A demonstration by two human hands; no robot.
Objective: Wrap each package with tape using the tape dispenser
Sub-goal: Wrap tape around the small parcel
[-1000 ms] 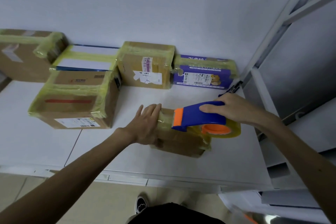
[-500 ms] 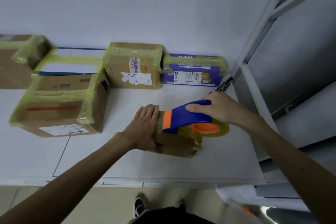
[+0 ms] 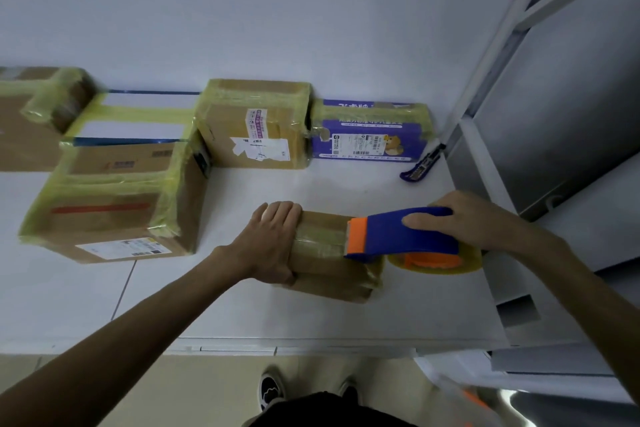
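Now the tape dispenser (image 3: pixel 405 236) sits further right along the small box (image 3: pixel 329 263) than half a second ago, baring more taped top beside the left hand (image 3: pixel 273 243); a blue knife (image 3: pixel 420 165), hidden before, shows by the metal frame; the left hand lies flat on the box's left end, fingers straight and together, pressing it to the surface (image 3: pixel 311 315); the right hand (image 3: pixel 460 218) grips the dispenser's blue handle, its orange front on the box top; behind, the purple box (image 3: pixel 367 135) carries a barcode label and a cartoon bear; the large box (image 3: pixel 114 204) has a red stripe and a white label, writing unreadable.
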